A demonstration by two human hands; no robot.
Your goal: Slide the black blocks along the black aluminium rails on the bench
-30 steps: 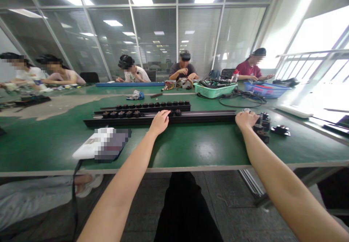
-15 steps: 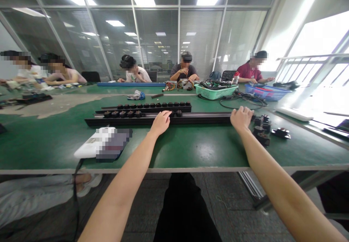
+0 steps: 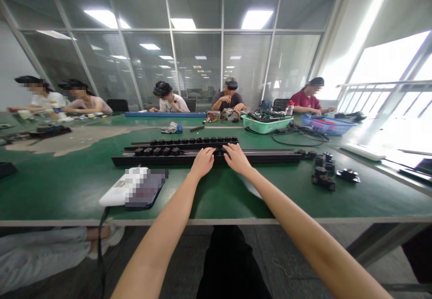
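A long black rail (image 3: 151, 160) lies across the green table in front of me, with several small black roller blocks (image 3: 157, 151) seated along its left part. Around the rail's middle, my left hand (image 3: 203, 162) has its fingertips closed on a black roller block that they partly cover. Just to its right, my right hand (image 3: 237, 158) reaches over the rail, thumb and fingers around a neighbouring black roller block (image 3: 220, 152). Behind it runs a second black rail (image 3: 185, 145) carrying a row of similar blocks. Loose black blocks (image 3: 324, 180) sit beyond the rail's right end.
A white device (image 3: 118, 189) and a dark phone-like slab (image 3: 146, 191) lie at the near left. Farther back are a green basket (image 3: 266, 124), black cables (image 3: 300, 135), a blue basket (image 3: 329, 126) and a crumpled cloth (image 3: 172, 128). Several people sit along the far side.
My right hand has moved left from the rail's right end to its middle, beside my left hand. My left hand stays at nearly the same spot. The camera view has tilted upward slightly.
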